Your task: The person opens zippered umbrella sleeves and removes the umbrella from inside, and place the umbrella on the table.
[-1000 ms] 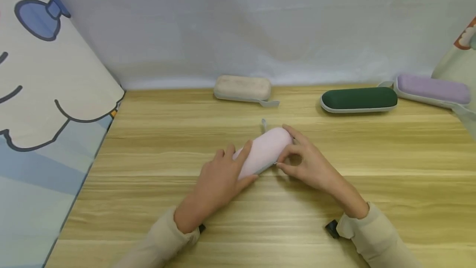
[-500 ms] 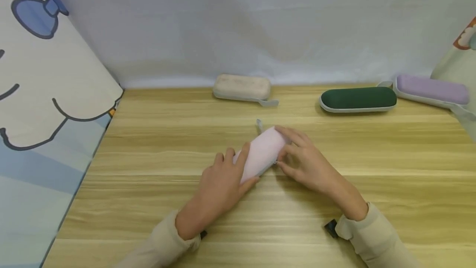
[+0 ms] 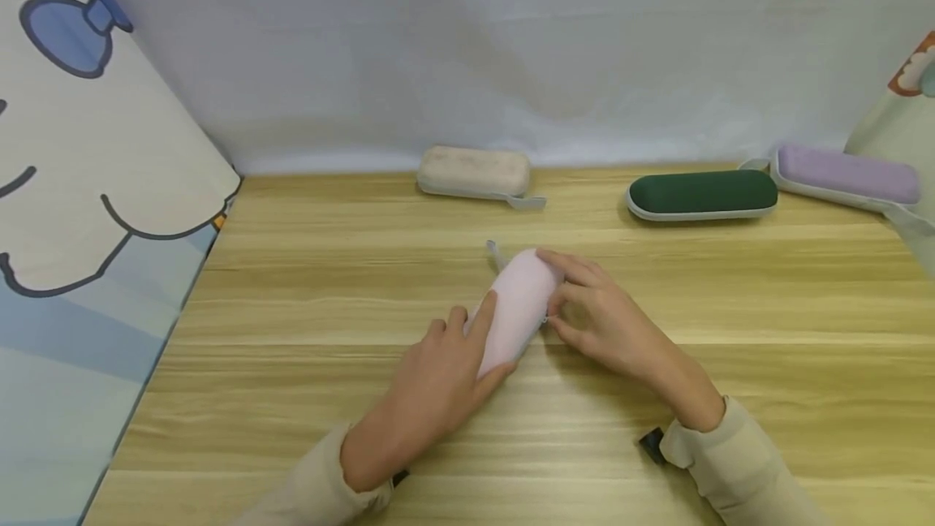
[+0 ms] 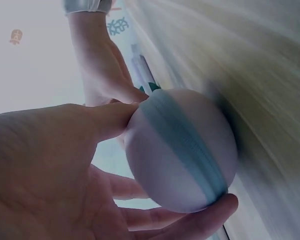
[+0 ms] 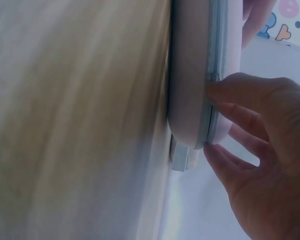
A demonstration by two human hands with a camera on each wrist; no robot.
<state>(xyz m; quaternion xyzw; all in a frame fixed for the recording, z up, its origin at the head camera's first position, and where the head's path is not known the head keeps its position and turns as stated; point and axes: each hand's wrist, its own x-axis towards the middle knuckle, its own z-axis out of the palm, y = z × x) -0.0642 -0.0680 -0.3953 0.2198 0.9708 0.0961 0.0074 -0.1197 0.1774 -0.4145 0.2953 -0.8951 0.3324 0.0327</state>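
Note:
A pale pink zippered case (image 3: 520, 303) lies aslant on the wooden table, its rounded ends showing and a grey zipper band (image 4: 182, 137) running along its side. My left hand (image 3: 445, 372) grips the near end, thumb on one side and fingers over the other. At the far end, the thumb and index finger of my right hand (image 3: 606, 319) pinch the small zipper pull (image 5: 215, 80), while another fingertip presses the case's end. Behind the pull the zipper shows a dark, narrow gap in the right wrist view. A grey strap loop (image 3: 494, 252) sticks out past the far side.
Along the table's back edge lie a beige case (image 3: 475, 171), a dark green case (image 3: 703, 193) and a lilac case (image 3: 847, 174), each with grey trim. A white cloth backdrop (image 3: 467, 47) rises behind them. A cartoon-printed cloth (image 3: 109, 144) hangs at the left.
The pink case has turned to point more away from me, its near end swinging toward me with my left hand. Its strap loop has shifted left. My right hand stays at the pull.

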